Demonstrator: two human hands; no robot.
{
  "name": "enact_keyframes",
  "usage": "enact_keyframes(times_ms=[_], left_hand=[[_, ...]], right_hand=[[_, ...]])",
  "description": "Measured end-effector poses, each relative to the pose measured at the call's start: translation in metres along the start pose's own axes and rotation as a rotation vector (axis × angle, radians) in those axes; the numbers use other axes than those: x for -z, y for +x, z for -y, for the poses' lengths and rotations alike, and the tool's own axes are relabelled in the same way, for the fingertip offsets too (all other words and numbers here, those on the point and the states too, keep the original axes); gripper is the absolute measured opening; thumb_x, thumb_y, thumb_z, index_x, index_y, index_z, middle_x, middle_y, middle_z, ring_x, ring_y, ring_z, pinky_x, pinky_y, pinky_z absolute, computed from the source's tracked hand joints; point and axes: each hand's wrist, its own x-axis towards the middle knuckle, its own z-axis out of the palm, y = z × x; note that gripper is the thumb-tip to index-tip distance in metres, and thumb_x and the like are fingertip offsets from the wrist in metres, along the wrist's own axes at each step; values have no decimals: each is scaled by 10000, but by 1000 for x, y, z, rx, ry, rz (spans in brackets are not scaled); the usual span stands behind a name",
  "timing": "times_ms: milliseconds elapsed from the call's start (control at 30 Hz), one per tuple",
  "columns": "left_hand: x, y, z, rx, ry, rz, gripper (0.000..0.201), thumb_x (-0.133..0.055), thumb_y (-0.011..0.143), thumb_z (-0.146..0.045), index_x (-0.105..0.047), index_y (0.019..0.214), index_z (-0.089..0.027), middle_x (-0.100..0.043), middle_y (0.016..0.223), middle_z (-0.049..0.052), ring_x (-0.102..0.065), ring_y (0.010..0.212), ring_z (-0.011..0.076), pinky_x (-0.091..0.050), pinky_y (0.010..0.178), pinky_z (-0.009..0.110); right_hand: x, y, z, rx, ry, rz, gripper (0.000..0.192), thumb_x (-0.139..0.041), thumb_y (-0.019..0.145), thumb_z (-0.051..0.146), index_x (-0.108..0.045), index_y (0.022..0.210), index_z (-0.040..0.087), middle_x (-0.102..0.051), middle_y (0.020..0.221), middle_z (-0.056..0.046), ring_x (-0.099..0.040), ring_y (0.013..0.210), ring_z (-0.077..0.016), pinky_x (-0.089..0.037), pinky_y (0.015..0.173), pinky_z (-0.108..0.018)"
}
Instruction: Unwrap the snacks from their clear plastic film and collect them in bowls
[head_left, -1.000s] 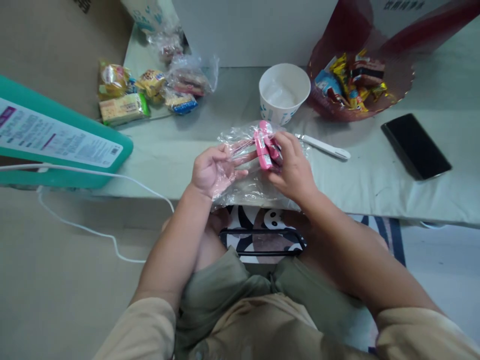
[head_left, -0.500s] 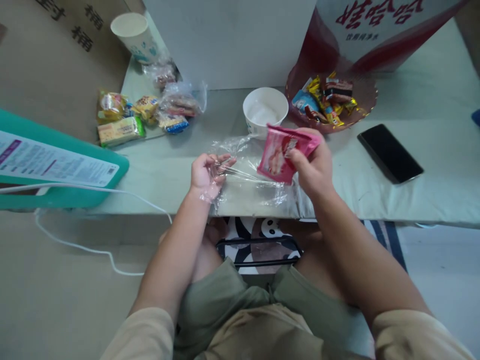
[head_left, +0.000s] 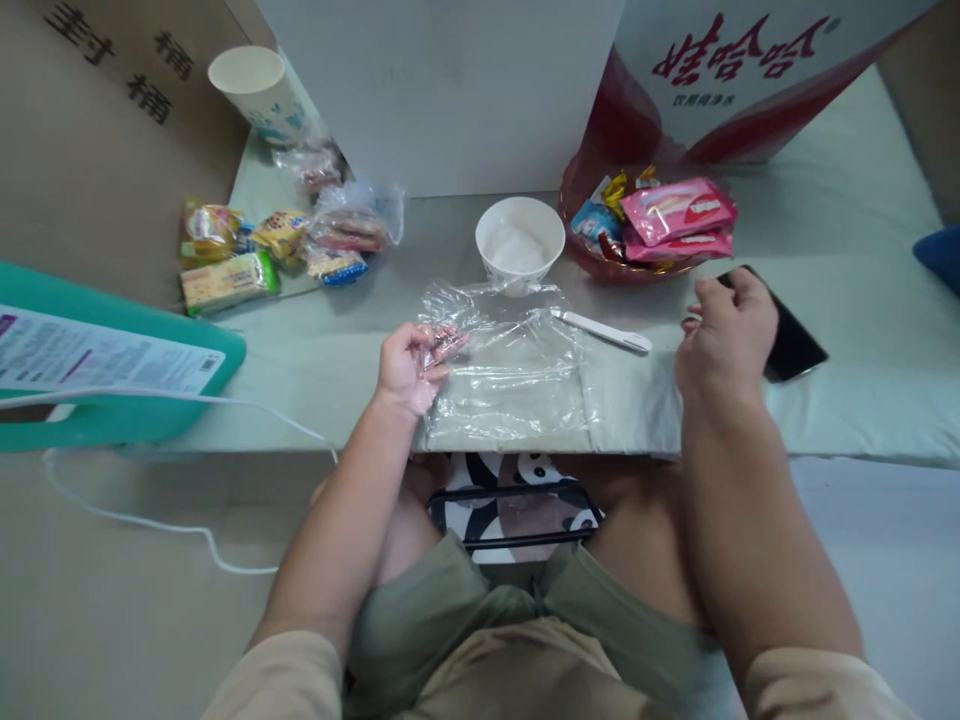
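Note:
My left hand [head_left: 411,368] has its fingers curled on the left side of a clear plastic bag [head_left: 517,385], which lies flat on the table. Film covers part of those fingers. Over by the black phone [head_left: 796,335], my right hand [head_left: 727,335] is empty, its fingers loosely bent and apart. It partly hides the phone; whether they touch, I cannot tell. Pink snack packets [head_left: 679,212] rest on top of other wrapped snacks in a pinkish translucent bowl [head_left: 574,262]. A slim white tool [head_left: 604,332] lies at the bag's right edge.
A white paper bowl [head_left: 520,245] stands behind the bag. Several wrapped snacks [head_left: 229,283] and a paper cup [head_left: 255,90] are at the left. Beside them is a green container [head_left: 217,345] with a white cable [head_left: 247,400]. Large cartons [head_left: 442,100] line the back.
The pink packets have gone from my right hand into the bowl. My right hand has moved right, toward the phone, and let go. The white tool now shows. My left hand stays at the bag.

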Motion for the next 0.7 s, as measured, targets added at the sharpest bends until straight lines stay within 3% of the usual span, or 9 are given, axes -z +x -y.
enact_keyframes(times_ms=[100,233,333,500,600,700], left_hand=[[0,0,3,-17,25,9,108,-564,546,-151,-474,603,-168,-653,684,21,-752,662,168,-167,286,114],[0,-1,6,-37,40,20,93,-564,556,-152,-497,619,-165,-656,682,21,-743,650,157,-167,287,118],[1,-4,6,-33,46,23,68,-555,575,-152,-495,605,-163,-648,665,24,-740,651,153,-166,291,118],[5,-7,7,-36,97,31,71,-567,576,-172,-512,622,-166,-649,693,28,-740,691,160,-148,317,130],[10,-4,10,-219,254,13,131,-639,617,-251,-537,645,-174,-646,703,26,-705,689,148,-253,360,144],[16,2,8,-517,466,-66,203,-705,645,-290,-538,715,-199,-647,689,-3,-666,676,125,-421,484,170]], right_hand=[[-1,-7,2,111,-103,-142,454,-620,745,289,-510,1183,241,-526,997,-26,-599,895,-188,-525,844,-393],[-10,-9,8,292,-509,-48,346,-573,830,309,-577,1173,264,-595,1249,-101,-534,1259,-322,-383,1115,-620],[-15,-8,9,289,-709,-24,340,-546,894,357,-624,1211,260,-582,1384,-138,-419,1384,-394,-283,1129,-726],[-15,-8,12,298,-779,25,327,-493,948,394,-684,1179,260,-549,1437,-146,-348,1437,-424,-235,1118,-769],[-12,-16,17,363,-722,-1,308,-519,925,375,-696,1133,233,-560,1398,-163,-413,1394,-423,-281,1125,-742],[-14,-34,16,506,-569,194,322,-547,888,333,-652,1174,228,-633,1254,-153,-564,1253,-357,-444,1080,-621]])
